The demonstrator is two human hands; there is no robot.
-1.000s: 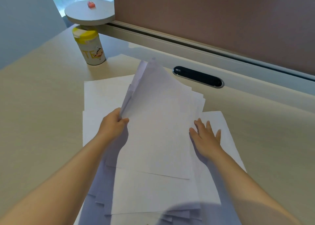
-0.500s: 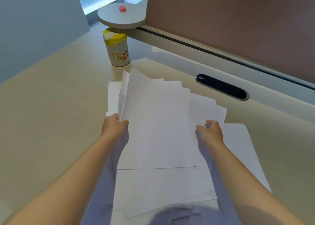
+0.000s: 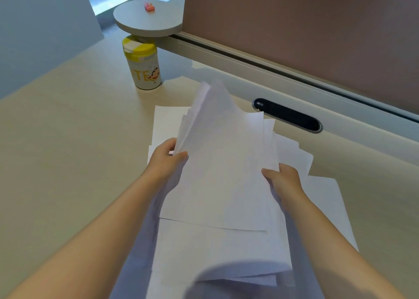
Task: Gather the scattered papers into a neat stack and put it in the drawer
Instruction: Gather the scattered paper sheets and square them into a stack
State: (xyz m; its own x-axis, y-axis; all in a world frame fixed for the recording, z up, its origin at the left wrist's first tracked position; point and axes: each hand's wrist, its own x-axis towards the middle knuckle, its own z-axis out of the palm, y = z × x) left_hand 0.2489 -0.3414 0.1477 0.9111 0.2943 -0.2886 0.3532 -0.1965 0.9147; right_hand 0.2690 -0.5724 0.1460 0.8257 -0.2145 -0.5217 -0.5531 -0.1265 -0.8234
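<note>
Compared with half a second ago, the papers (image 3: 223, 162) are seen lifted higher at their far edge, and the right hand (image 3: 282, 178) is closed further round their right edge. The left hand (image 3: 166, 160) is clamped on the left edge, thumb on top. The sheaf is held between both hands, tilted up over loose sheets (image 3: 326, 199) spread on the counter (image 3: 68, 153). Bare counter is left open to the left and right; a yellow-lidded canister (image 3: 144, 65) and a dark oval grommet (image 3: 288, 115) are found beyond the far edge
</note>
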